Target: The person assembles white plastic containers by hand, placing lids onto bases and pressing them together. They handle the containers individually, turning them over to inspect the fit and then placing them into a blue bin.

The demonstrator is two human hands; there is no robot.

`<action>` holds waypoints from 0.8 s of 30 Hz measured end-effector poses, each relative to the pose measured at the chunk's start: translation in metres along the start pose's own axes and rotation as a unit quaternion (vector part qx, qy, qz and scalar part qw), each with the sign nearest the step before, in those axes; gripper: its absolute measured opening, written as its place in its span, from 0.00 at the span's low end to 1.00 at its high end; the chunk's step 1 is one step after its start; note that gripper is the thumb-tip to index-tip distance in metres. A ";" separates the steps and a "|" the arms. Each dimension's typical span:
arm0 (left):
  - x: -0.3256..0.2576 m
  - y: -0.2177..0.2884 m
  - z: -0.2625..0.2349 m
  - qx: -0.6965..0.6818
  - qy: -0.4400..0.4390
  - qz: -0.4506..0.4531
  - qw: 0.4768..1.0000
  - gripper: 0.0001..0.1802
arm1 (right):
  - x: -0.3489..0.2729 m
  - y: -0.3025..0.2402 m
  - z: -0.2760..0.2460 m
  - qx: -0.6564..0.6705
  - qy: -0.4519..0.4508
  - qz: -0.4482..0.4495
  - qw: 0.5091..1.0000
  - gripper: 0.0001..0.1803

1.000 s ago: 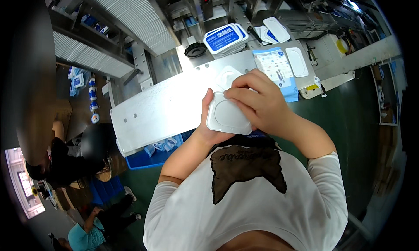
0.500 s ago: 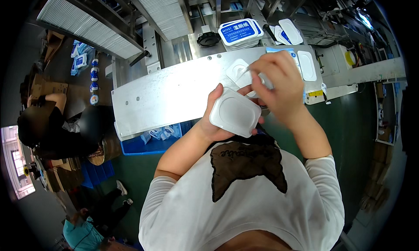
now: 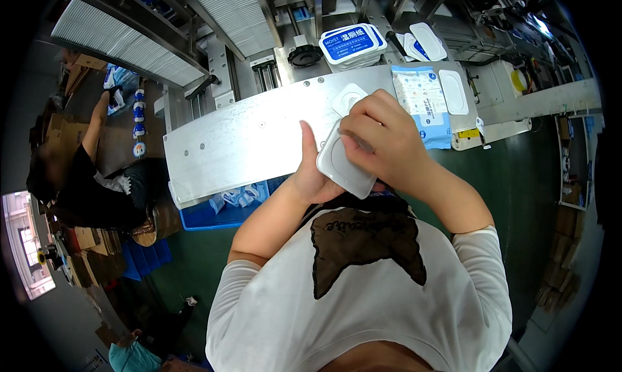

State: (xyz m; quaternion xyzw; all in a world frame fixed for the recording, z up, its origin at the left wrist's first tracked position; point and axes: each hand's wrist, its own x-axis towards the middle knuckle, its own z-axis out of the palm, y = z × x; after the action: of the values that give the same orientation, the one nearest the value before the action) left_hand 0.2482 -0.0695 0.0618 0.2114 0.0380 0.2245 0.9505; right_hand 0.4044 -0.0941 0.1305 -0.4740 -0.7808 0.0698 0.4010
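A white plastic wipes lid rests tilted in my left hand, whose thumb sticks up beside it while the other fingers are mostly hidden underneath. My right hand is closed over the lid's upper right part, with its fingertips curled down against it. Whatever those fingers pinch is hidden. Just beyond the hands, a white piece lies on the metal work plate. Right of my right hand is a blue and white wipes pack, and beside it another white lid.
A stack of blue-labelled white lids stands behind the plate, near a black knob. More lids lie at the far right. Below the plate's front edge is a blue bin holding packs. A co-worker sits at left.
My right hand has come down and left onto the lid, from holding a thin whitish piece above it. The lid has turned in my left hand. The wipes pack is now uncovered.
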 end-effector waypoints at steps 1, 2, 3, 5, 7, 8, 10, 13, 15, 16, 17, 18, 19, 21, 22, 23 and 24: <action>-0.001 -0.004 -0.005 0.058 -0.010 0.049 0.997 0.54 | 0.000 0.002 0.000 -0.009 0.006 0.004 1.000 0.10; -0.002 -0.005 -0.003 0.115 -0.020 0.097 0.988 0.54 | -0.001 0.003 0.001 -0.005 0.004 0.012 1.000 0.11; -0.003 -0.004 -0.001 0.167 0.037 0.075 0.982 0.54 | -0.001 0.005 0.001 0.000 0.002 0.019 1.000 0.11; -0.008 0.002 0.012 0.268 0.148 0.030 0.952 0.53 | -0.001 0.008 0.001 -0.012 0.010 0.022 1.000 0.11; -0.002 -0.003 0.017 0.103 0.141 0.073 0.982 0.47 | 0.000 0.012 -0.003 -0.046 0.029 0.014 0.998 0.11; 0.001 -0.002 0.012 0.041 0.074 0.093 0.992 0.47 | 0.002 0.016 -0.007 -0.059 0.054 0.019 0.997 0.11; -0.001 -0.002 0.015 -0.039 0.064 0.109 0.991 0.47 | 0.005 0.022 -0.017 -0.086 0.106 0.027 0.990 0.11; -0.003 -0.001 0.011 0.026 0.064 0.088 0.994 0.47 | 0.007 0.012 -0.018 0.008 0.028 -0.008 1.000 0.11; -0.007 0.004 0.015 0.130 0.096 0.047 0.986 0.47 | 0.005 0.007 -0.007 0.002 0.001 -0.010 1.000 0.11; -0.007 0.004 0.016 0.137 0.102 0.044 0.984 0.47 | 0.004 0.007 -0.004 -0.012 -0.009 -0.011 1.000 0.10; -0.007 0.005 0.016 0.144 0.108 0.043 0.983 0.47 | 0.004 0.007 -0.003 -0.026 -0.021 -0.015 0.999 0.10; -0.006 0.003 0.016 0.070 0.086 0.054 0.992 0.48 | 0.005 0.011 -0.008 -0.050 0.003 -0.007 0.999 0.10; -0.005 0.000 0.014 -0.004 0.063 0.065 0.996 0.48 | 0.005 0.017 -0.019 -0.074 0.027 0.002 0.997 0.10; -0.004 -0.002 0.013 -0.071 0.043 0.076 0.994 0.48 | 0.006 0.020 -0.026 -0.070 0.042 0.002 0.997 0.10; -0.005 -0.001 0.013 -0.063 0.046 0.075 0.994 0.48 | 0.007 0.016 -0.026 -0.043 0.034 -0.005 0.998 0.10; -0.006 0.000 0.014 -0.056 0.049 0.069 0.995 0.48 | 0.006 0.012 -0.025 -0.018 0.027 -0.007 0.999 0.10; -0.008 0.002 0.016 0.012 0.063 0.053 0.997 0.49 | 0.006 0.006 -0.019 0.013 0.003 -0.043 0.999 0.11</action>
State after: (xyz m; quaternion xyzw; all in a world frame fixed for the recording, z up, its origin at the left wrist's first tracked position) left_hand 0.2427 -0.0776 0.0774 0.2100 0.0892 0.2868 0.9304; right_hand 0.4202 -0.0908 0.1435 -0.4353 -0.7981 0.0612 0.4121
